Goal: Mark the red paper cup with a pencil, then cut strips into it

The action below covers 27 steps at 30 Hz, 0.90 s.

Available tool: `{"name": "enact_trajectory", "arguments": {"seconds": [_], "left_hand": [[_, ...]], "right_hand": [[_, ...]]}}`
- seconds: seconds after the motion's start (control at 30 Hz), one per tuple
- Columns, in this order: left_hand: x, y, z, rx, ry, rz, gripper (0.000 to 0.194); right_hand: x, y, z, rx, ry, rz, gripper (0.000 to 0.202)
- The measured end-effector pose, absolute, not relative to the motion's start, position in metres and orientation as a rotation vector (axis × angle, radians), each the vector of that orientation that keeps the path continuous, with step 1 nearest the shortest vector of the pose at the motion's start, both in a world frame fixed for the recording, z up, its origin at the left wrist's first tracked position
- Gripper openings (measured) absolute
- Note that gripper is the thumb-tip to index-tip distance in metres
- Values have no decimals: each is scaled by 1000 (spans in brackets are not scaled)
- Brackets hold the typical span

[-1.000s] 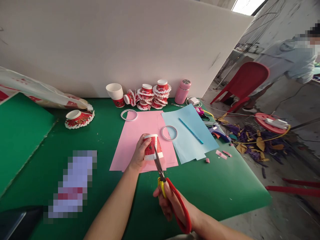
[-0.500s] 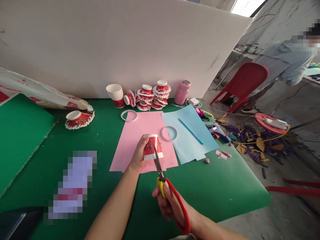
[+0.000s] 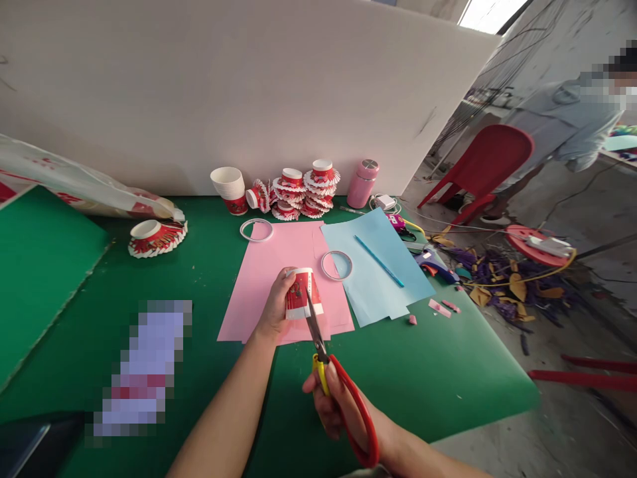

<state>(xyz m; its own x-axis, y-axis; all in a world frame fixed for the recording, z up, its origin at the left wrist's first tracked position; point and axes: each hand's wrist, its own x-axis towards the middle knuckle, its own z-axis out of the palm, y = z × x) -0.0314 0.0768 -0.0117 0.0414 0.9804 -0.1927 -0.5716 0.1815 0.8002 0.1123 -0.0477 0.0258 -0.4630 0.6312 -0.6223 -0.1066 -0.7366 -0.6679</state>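
My left hand is closed round the left side of a red and white paper cup, above pink sheets. In my right hand are scissors with red and yellow handles. Their blades point up and away, against the right part of the cup, and look nearly closed. Two white rings lie near: one at the back edge of the pink sheets, the other between the pink and blue paper. A blue pencil-like stick rests on the blue sheets.
Behind stand stacked cups, fringed cups and a pink bottle. One fringed cup is at the left. A glue gun lies at the table's right edge. Beyond are a red chair and a person.
Hardly anything differs. Both hands, the cup and the scissors keep nearly the same pose, and the whole view has shifted very slightly.
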Motion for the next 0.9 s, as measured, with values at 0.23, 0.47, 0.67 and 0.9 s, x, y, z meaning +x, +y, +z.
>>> {"name": "enact_trajectory", "arguments": {"seconds": [0.23, 0.47, 0.67, 0.9], "left_hand": [[-31, 76, -11, 616, 864, 1313, 28], [-32, 76, -14, 637, 863, 1314, 27], [-31, 76, -13, 643, 868, 1321, 26], [-31, 76, -14, 641, 865, 1327, 25]], "right_hand": [[112, -48, 25, -1274, -763, 2228, 78], [111, -48, 25, -1274, -792, 2198, 78], [109, -50, 23, -1249, -817, 2164, 79], [108, -51, 24, -1273, -815, 2143, 80]]}}
